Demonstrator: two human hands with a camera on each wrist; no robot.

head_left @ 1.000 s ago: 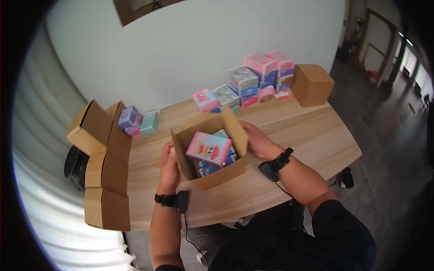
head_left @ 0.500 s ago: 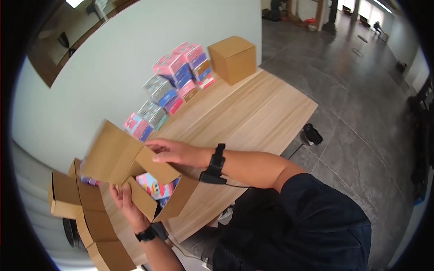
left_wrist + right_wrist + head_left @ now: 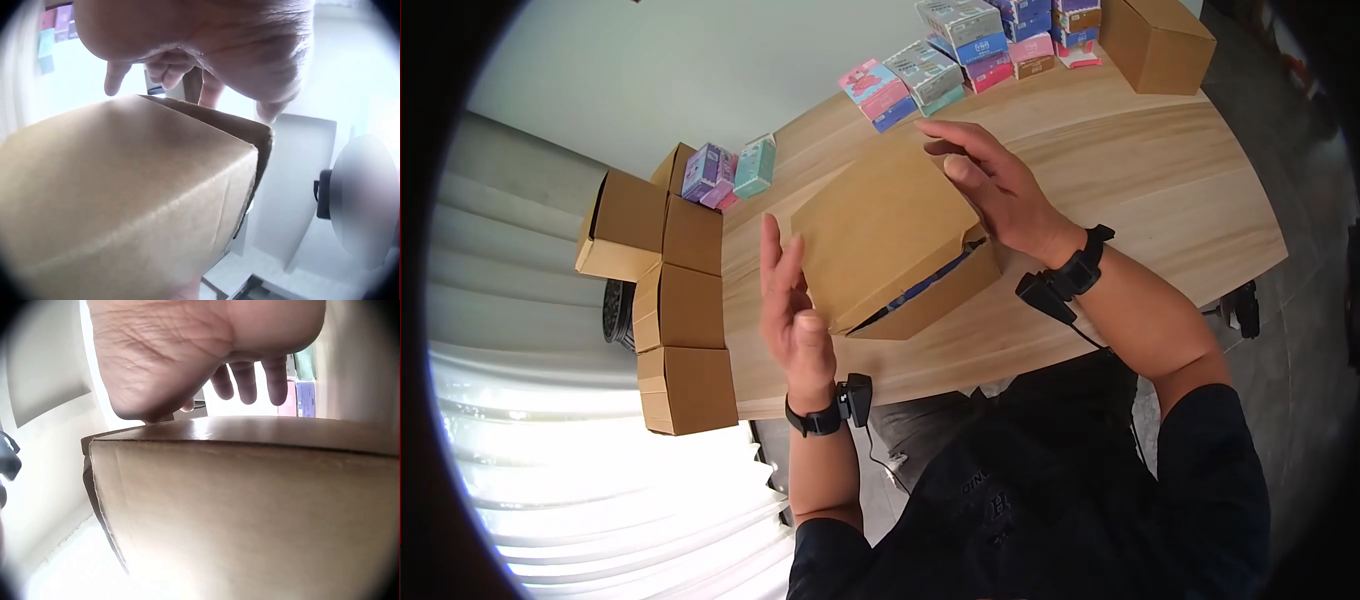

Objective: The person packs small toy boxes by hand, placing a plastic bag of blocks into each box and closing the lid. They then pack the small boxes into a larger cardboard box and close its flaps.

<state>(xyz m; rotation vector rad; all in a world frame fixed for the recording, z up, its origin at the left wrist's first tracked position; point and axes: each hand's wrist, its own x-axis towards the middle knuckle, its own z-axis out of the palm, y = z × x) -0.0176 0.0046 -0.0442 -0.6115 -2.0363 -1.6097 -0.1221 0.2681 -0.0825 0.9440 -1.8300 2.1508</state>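
Note:
A brown cardboard box (image 3: 885, 235) sits on the wooden table before me, its lid folded down over the top. Along the lid's near edge a narrow gap shows something dark blue inside; the rest of the contents is hidden. My left hand (image 3: 795, 310) is beside the box's left edge, fingers extended and thumb raised. On the other side my right hand (image 3: 1010, 195) reaches over the right edge, fingers loosely bent with nothing between them. In the left wrist view the carton's corner (image 3: 137, 194) lies below the palm, and the right wrist view shows the lid's edge under my other palm.
Several brown boxes (image 3: 690, 305) line the table's left edge, with purple and teal small packs (image 3: 755, 167) behind them. Colourful packs (image 3: 925, 75) are stacked along the back, beside another brown box (image 3: 1157, 45). The table's front edge (image 3: 920, 390) is close to my body.
The box stood uncovered with coloured packs showing inside; its small flaps folded in, then the large lid came down over them. My hands have loosened from its sides. The head view swung right and back.

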